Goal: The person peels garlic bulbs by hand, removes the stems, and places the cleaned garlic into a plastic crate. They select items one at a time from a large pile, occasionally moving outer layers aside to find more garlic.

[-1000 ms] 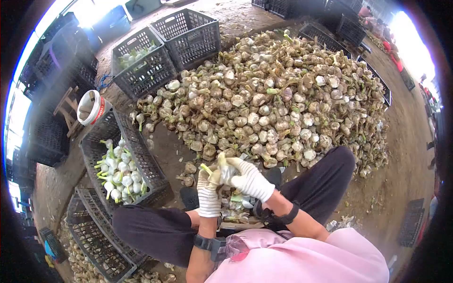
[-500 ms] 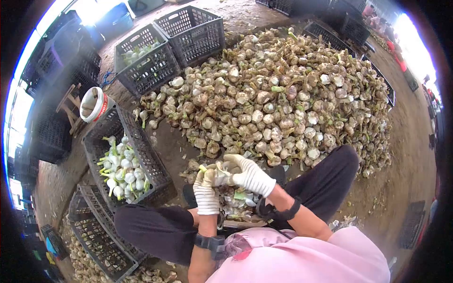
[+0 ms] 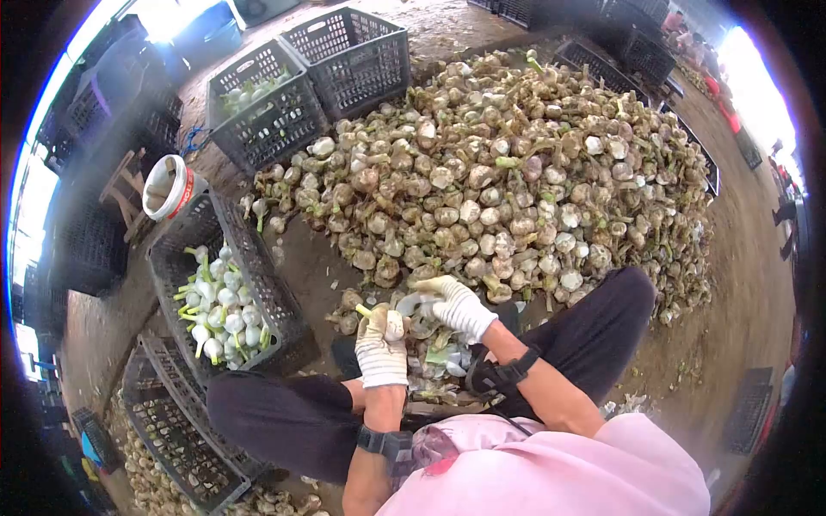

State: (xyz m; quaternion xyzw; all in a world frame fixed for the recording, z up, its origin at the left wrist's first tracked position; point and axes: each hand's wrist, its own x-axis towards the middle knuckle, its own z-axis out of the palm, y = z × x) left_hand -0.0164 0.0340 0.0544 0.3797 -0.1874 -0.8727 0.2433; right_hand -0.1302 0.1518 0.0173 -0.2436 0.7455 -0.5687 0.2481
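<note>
My left hand (image 3: 381, 351), in a striped white glove, is closed round a garlic bulb (image 3: 395, 325). The bulb is pale, and its green-yellow stem points up to the left. Just right of it, my right hand (image 3: 456, 308), gloved the same way, has its fingers curled with a strip of whitish garlic skin (image 3: 411, 303) at thumb and fingers. The skin looks apart from the bulb. Below both hands, between my legs, lies a heap of peeled skins (image 3: 440, 357). Beyond my hands spreads a large pile of unpeeled, soil-stained garlic (image 3: 516, 181).
On my left stands a black crate (image 3: 288, 318) with clean white garlic (image 3: 225, 305) in it. Another crate (image 3: 176, 430) sits nearer me. Two more crates (image 3: 361, 86) stand at the back, beside a white bucket (image 3: 169, 187). My knees flank the work area.
My hands have moved apart slightly. The bulb in my left hand now shows a smooth pale side, and a strip of skin has come away with my right hand.
</note>
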